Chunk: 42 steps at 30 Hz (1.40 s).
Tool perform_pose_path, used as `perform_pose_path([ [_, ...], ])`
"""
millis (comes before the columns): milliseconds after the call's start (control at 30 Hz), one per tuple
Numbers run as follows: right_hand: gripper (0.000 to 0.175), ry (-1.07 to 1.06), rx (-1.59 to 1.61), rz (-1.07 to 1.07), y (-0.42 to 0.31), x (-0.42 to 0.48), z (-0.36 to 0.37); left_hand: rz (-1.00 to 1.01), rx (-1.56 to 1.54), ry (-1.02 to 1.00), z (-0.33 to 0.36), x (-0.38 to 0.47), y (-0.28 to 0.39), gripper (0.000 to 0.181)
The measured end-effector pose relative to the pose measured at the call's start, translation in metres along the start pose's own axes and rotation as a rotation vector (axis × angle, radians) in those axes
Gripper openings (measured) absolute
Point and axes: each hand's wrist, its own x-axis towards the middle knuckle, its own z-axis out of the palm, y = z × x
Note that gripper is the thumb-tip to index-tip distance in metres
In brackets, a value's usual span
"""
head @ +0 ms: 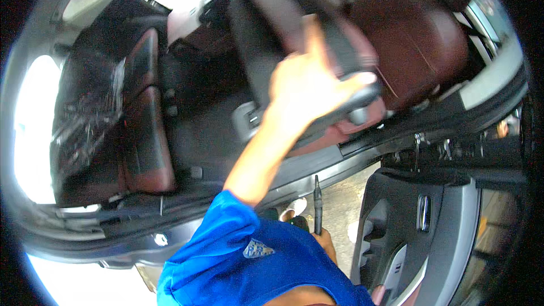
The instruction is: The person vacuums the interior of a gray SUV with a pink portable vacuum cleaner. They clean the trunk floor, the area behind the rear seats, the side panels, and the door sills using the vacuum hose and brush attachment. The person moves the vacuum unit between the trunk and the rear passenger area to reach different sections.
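My left hand [304, 80], blurred, reaches over the black and maroon seat part [355, 46] in the middle of a car's cabin. Its thumb and index finger are spread apart; the other fingers are indistinct, and whether it touches the seat is unclear. Low at my right side, partly hidden by my blue shirt, my right hand [326, 242] grips a slim black tool with a tapered tip [318, 206]. That tip points forward beside the metallic door sill [329, 175]. Its exact kind cannot be told.
A maroon leather seat [408, 46] lies ahead right. Another maroon and black seat [148, 136], with clear plastic [91, 136] near it, stands left. The open car door [408, 221] is at the lower right. Shoes [294, 210] show on the ground below.
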Motion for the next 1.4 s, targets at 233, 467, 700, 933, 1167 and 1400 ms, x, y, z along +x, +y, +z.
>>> perform_pose_path([
  [233,0.037,0.178,-0.080,-0.215,-0.016,-0.008,0.006,0.046,0.043,-0.169,0.071,0.074,0.077,0.153],
  [467,0.039,0.095,-0.197,-0.294,-0.050,-0.035,-0.013,0.380,0.032,-0.363,0.176,0.059,0.097,0.128],
  [700,0.041,0.075,-0.206,-0.376,-0.110,-0.042,0.025,0.520,-0.033,-0.399,0.182,0.038,0.042,0.096],
  [933,0.060,-0.108,-0.251,-0.326,-0.173,0.023,0.066,0.655,0.150,-0.011,0.025,0.077,-0.294,0.066],
  [1167,0.054,-0.092,0.065,-0.394,-0.238,0.162,0.136,-0.801,0.872,-0.023,-0.087,-0.105,-0.653,0.095],
  [1400,0.057,-0.192,0.017,-0.208,-0.262,0.175,0.146,-0.564,0.947,0.113,-0.079,-0.166,-0.725,0.102],
])
